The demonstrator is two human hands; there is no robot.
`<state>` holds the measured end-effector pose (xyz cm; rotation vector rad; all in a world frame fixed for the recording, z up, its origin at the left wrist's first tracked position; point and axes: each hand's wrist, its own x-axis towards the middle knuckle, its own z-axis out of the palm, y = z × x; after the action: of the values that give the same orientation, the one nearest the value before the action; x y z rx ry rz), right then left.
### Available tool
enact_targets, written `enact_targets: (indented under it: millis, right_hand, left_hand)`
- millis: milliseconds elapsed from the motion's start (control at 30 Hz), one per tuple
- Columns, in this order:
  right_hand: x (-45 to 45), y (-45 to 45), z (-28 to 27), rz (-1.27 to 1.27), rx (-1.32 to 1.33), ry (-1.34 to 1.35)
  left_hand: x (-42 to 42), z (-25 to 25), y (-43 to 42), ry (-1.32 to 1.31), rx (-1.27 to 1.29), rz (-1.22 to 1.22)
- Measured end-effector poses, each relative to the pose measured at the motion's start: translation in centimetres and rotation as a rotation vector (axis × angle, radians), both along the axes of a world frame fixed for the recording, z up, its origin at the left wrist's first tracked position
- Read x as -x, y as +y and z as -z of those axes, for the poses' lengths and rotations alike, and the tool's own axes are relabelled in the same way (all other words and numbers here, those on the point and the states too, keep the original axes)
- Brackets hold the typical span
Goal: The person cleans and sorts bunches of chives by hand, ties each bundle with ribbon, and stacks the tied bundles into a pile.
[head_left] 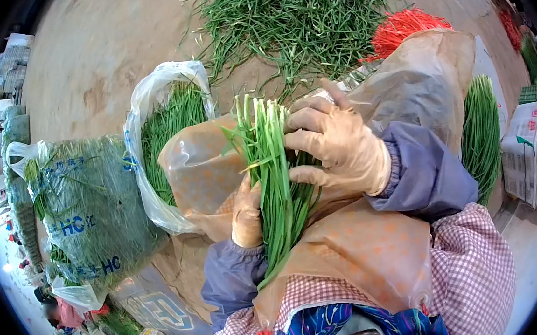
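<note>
A bunch of long green chives [272, 173] stands over my lap, pale cut ends up and leaves trailing down toward my apron [352, 243]. My left hand [247, 214], in a pale thin glove, is closed around the bunch from its left side, its fingers partly hidden behind the stalks. On the other side, my right hand [342, 145], gloved too, has its fingers spread, with the tips at the right edge of the upper stalks. A few bent leaves stick out at the bunch's left.
A big heap of loose chives [294, 21] lies on the floor ahead, beside red ties [406, 28]. To the left are an open plastic bag [151, 209] of chives and a packed bag [93, 208]. More chives [481, 136] stand at right, near white wrapped packages [531, 151].
</note>
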<state>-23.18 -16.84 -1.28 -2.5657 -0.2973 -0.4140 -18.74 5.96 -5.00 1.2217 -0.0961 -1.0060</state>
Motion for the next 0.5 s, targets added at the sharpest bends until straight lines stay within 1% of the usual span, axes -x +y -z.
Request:
enact_targets:
  millis: [67,133,200,233,267,300,333,367,400,467,500]
  right_hand:
    - [-0.3,0.8,1.1,0.05,-0.049,0.065]
    - [-0.8,0.8,1.5,0.061,-0.123,-0.003]
    - [-1.0,0.3,1.9,0.038,-0.151,-0.074]
    - [-0.8,0.0,1.4,0.122,-0.302,-0.122]
    - [-1.0,-1.0,2.4,0.19,-0.501,-0.105]
    - [-1.3,-1.3,1.1,0.254,-0.77,-0.053]
    - [-1.5,-1.5,-0.6,0.319,-1.042,0.005]
    - [-2.1,-2.0,-1.2,0.279,-0.793,-0.103]
    - [-2.3,-1.9,-2.4,0.195,-0.635,0.009]
    - [-2.9,-1.1,-4.8,0.035,-0.315,0.222]
    - [-3.3,0.1,-5.3,0.065,-0.244,0.373]
  left_hand:
    - [0.1,1.3,0.3,-0.059,0.059,0.003]
    - [0.2,0.4,0.0,0.096,-0.019,-0.073]
    - [0.0,0.9,0.6,-0.126,-0.004,-0.036]
    - [0.0,0.5,0.6,-0.195,-0.041,-0.012]
    - [0.1,-0.2,0.3,-0.036,-0.046,-0.062]
    - [0.3,-0.9,-0.1,0.122,-0.051,-0.126]
    - [0.3,-1.2,-0.2,0.124,-0.051,-0.127]
    - [0.2,-1.4,-0.3,0.128,-0.052,-0.124]
    - [0.2,-1.5,-0.4,0.132,-0.054,-0.117]
    - [0.2,-1.2,-0.4,-0.059,-0.083,-0.031]
    - [0.2,-1.1,-0.4,-0.094,-0.089,-0.019]
